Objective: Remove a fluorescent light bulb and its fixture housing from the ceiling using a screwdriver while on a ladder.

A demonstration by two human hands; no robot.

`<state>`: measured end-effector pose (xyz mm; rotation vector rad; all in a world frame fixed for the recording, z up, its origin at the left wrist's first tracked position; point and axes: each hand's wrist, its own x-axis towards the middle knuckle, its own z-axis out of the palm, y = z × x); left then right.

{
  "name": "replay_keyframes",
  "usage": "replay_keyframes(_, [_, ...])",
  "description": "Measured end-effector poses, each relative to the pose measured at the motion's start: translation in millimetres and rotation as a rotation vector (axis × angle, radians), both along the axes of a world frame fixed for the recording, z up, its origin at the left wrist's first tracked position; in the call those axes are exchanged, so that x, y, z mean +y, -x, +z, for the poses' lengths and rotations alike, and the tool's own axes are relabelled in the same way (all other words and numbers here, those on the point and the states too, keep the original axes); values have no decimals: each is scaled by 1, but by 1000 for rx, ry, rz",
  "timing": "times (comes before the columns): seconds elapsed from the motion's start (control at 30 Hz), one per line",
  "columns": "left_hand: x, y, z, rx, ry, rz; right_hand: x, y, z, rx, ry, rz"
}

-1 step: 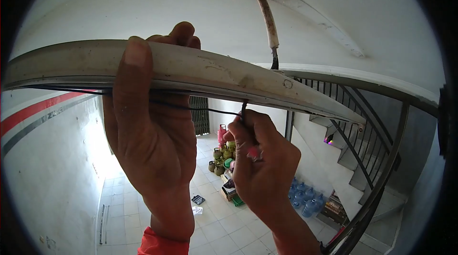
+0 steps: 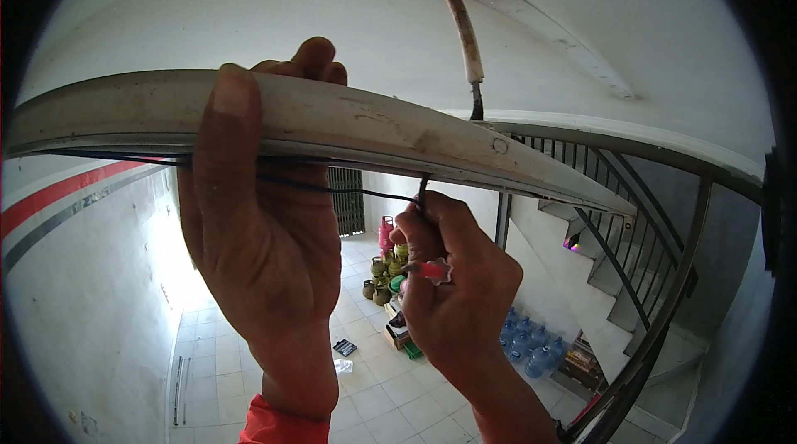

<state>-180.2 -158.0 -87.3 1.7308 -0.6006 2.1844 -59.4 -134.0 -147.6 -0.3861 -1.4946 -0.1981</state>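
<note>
A long, narrow, off-white metal housing [image 2: 357, 116], like a lamp batten, runs across the view at an angle, smudged with dirt. My left hand [image 2: 270, 236] is closed around it, thumb on the near face and fingertips curled over the top. Thin dark wires [image 2: 382, 194] run along its underside, past my left palm. Under the housing, my right hand [image 2: 469, 265] pinches a black wire where it comes down from the underside. A small red piece with a clear, flared end [image 2: 435, 271] lies against my right fingers; its kind is not plain.
A cable in a pale sleeve [image 2: 458, 21] drops from the ceiling to the housing's top. Stairs with a dark metal railing [image 2: 693, 253] rise at right. Far below on the tiled floor [image 2: 374, 402] stand green gas cylinders [image 2: 380, 293], a pink cylinder [image 2: 386, 232] and blue water bottles [image 2: 531, 344].
The red piece at my right hand has swung into fuller view, pointing left. Both hands keep their holds, my left shifted very slightly left.
</note>
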Motion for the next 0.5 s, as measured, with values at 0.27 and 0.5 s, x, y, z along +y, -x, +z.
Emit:
replay_keyframes(0.27, [8,7,-3,13,48,-43,6,-30,-44,136,247,138])
replay_keyframes(0.5, [0,1,1,-43,194,-61,-1,-80,-66,215,336,-137])
